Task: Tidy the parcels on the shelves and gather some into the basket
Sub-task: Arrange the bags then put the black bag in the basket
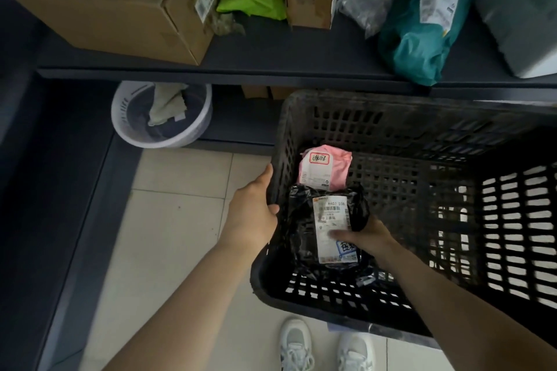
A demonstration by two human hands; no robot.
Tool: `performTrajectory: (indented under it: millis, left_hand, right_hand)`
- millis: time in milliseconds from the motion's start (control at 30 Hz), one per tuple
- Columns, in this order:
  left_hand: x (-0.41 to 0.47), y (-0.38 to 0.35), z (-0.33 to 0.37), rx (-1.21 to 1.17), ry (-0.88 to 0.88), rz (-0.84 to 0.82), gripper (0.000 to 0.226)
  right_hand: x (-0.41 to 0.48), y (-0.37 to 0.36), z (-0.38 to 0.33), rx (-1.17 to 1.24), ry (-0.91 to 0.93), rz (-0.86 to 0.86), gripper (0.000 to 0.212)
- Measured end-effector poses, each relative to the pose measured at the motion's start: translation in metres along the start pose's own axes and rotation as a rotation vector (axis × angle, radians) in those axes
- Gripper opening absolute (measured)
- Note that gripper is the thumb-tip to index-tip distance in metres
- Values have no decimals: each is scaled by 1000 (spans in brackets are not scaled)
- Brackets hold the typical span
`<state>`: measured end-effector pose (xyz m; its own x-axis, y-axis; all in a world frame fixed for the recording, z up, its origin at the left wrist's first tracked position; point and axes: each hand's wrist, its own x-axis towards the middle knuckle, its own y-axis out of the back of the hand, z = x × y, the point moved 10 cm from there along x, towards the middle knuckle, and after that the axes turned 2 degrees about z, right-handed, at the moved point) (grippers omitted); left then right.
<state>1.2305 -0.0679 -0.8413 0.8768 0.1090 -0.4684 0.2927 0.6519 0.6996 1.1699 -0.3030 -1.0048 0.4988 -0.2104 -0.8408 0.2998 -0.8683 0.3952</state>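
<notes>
- Gripping the slotted black plastic basket (391,135) by its left rim was the left hand (253,208).
- The right hand (366,238) clutched a crinkly, glossy black plastic parcel (301,238) inside it, beside a soft pink parcel (328,166).

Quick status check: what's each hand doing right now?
Left hand: closed, gripping the basket by its rim.
Right hand: closed, holding the black parcel inside the basket.
</notes>
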Motion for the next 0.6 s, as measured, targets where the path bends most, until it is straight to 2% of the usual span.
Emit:
performTrajectory:
  millis: [33,67,267,433,600]
  left_hand:
    - [0,0,0,6,2,2,74]
    - [-1,0,1,13,4,4,74]
    - [1,-1,-1,44,-10,17,75]
    - [3,-1,-3,50,-22,27,75]
    - [1,-2,-1,95,-26,-32,77]
  right_hand:
    - [-2,-2,-2,-71,5,-1,93]
    - [-6,-1,-4,-139,-9,22,95]
    - [-1,-25,-5,-326,-42,110,91]
    - [13,-27,-1,-368,-32,-7,106]
    - [6,1,4,-396,17,-78,94]
